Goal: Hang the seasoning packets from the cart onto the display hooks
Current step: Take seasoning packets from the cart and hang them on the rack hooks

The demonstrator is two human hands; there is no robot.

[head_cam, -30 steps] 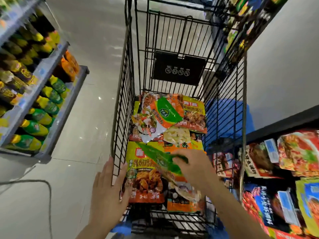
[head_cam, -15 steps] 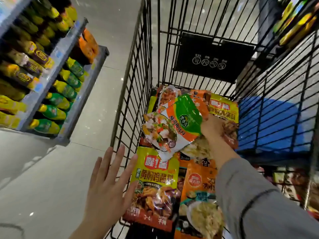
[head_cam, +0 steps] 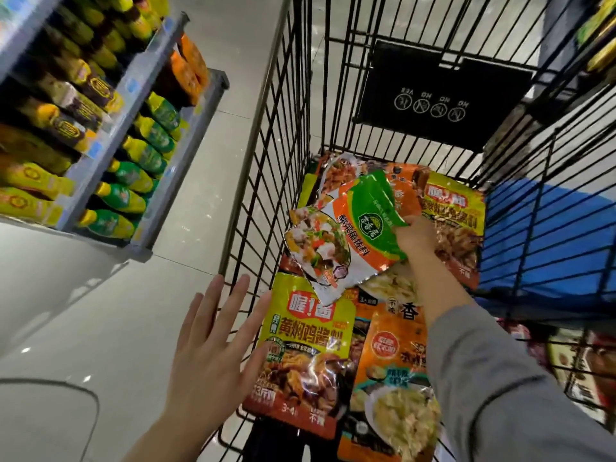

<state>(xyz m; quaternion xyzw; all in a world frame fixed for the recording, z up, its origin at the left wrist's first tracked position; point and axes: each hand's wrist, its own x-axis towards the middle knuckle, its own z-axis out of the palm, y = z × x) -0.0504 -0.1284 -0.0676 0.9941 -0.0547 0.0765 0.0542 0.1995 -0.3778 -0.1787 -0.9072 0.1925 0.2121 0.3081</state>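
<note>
It was a shop, a grocery aisle. A black wire cart [head_cam: 266,181] stood at twelve o'clock on pale floor tiles [head_cam: 110,328], loaded with printed seasoning packets [head_cam: 310,348]. At ten o'clock, grey shelves [head_cam: 133,105] carried rows of bottles [head_cam: 146,155] with price tags; more packaged goods [head_cam: 586,368] hung at four o'clock

The right grip [head_cam: 415,236] hides its fingertips behind the green packet [head_cam: 350,235]; packets beneath are partly covered, and the shelf bottles [head_cam: 133,168] to its left blur.
</note>
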